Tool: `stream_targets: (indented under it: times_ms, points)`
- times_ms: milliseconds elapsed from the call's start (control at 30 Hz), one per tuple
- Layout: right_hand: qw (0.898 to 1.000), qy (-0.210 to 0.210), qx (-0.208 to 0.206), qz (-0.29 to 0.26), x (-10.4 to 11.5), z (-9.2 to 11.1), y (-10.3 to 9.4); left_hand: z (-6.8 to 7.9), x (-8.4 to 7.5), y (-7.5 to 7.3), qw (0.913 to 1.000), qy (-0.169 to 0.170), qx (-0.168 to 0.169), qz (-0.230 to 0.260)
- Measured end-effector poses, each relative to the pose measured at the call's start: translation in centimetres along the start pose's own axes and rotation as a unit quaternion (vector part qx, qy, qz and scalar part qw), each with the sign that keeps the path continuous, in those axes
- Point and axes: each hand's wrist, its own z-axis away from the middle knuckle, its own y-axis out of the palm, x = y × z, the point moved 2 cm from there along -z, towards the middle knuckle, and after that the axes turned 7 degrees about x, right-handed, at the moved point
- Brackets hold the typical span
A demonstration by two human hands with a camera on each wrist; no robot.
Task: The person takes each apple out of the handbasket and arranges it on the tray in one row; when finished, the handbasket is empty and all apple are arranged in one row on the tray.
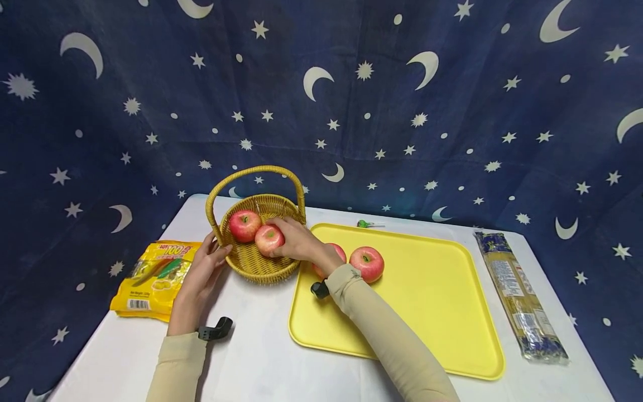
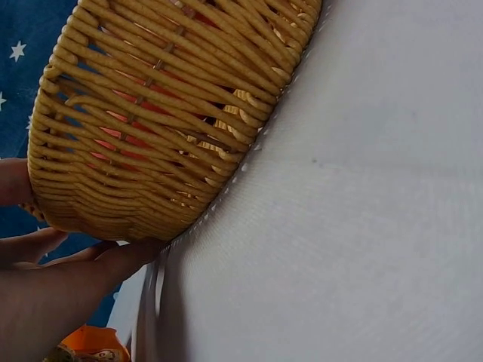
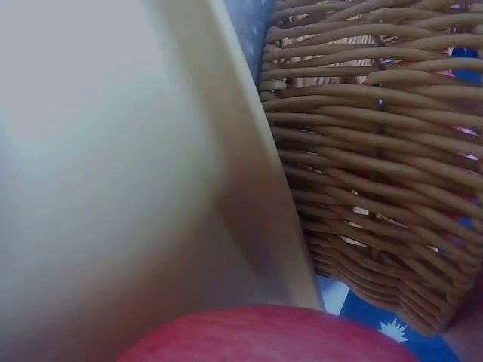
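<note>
A wicker basket (image 1: 261, 273) with a tall arched handle stands left of the middle of the table. My left hand (image 1: 203, 273) holds its left rim, with the thumb over the edge; in the left wrist view the fingers lie against the woven side of the basket (image 2: 151, 128). Inside the basket, my right hand (image 1: 296, 240) grips an apple (image 1: 268, 239) from its right side. Another red apple (image 1: 245, 225) sits beside it in the basket. On the yellow tray (image 1: 427, 312) are two apples, one in plain sight (image 1: 367, 264) and one partly hidden behind my right wrist (image 1: 335, 254).
Left of the basket lies a yellow candy bag (image 1: 156, 279). A green-topped lollipop (image 1: 363, 224) rests behind the tray's far edge. Along the table's right side lies a long clear-and-blue packet (image 1: 519, 296). A dark star-patterned cloth (image 1: 351, 111) hangs behind the white table.
</note>
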Motion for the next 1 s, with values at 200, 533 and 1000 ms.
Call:
stream_targets:
  times_ms: [200,533,1000]
  points:
    - [1.000,-0.010,-0.016,-0.011,-0.1,0.6,0.0,0.0,0.1,0.3,1.0000,-0.003,-0.001,0.002]
    - [0.995,-0.021,-0.059,-0.072,0.4,1.9,-0.1,0.1,0.1,-0.1,1.0000,-0.002,-0.002,-0.002]
    - [0.961,-0.028,-0.163,-0.224,-0.8,9.6,-3.0,0.2,-0.2,0.0,1.0000,-0.004,0.005,-0.005]
